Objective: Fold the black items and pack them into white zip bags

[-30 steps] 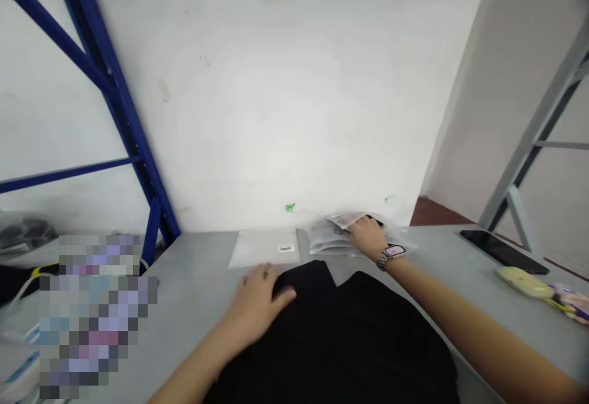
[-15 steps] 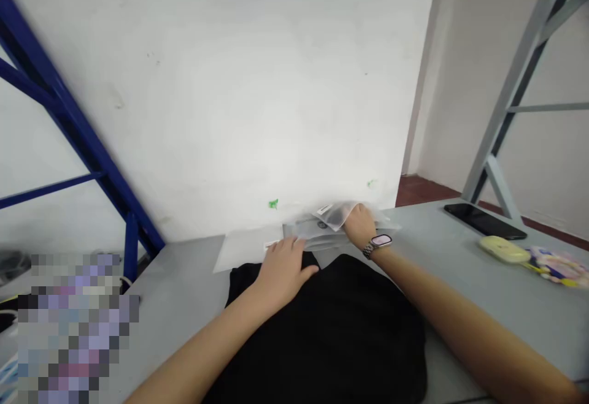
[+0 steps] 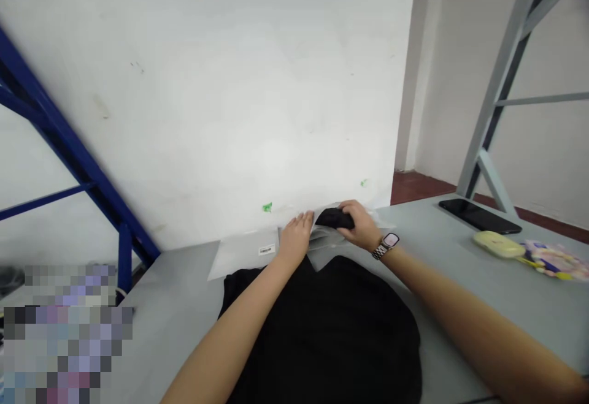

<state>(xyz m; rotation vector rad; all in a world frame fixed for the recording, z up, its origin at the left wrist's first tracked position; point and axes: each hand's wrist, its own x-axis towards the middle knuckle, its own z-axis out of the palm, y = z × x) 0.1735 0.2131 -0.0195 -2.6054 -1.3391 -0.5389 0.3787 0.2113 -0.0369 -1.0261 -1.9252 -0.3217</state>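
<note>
Just beyond the cloth [image 3: 350, 330] on the bench [image 3: 460, 257], my right hand [image 3: 363, 227] has a narrow grip on a black bundle [image 3: 335, 217], probably so its folds hold together. Near the cloth's far edge, my left hand [image 3: 296, 236] seems to steady the bags [image 3: 326, 239]; its finger opening I cannot tell.

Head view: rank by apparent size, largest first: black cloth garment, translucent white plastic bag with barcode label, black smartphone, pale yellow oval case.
1. Black cloth garment, by far
2. Translucent white plastic bag, judging by its visible part
3. Black smartphone
4. Pale yellow oval case

Real sizes unsure: their nearness to the camera differs.
</note>
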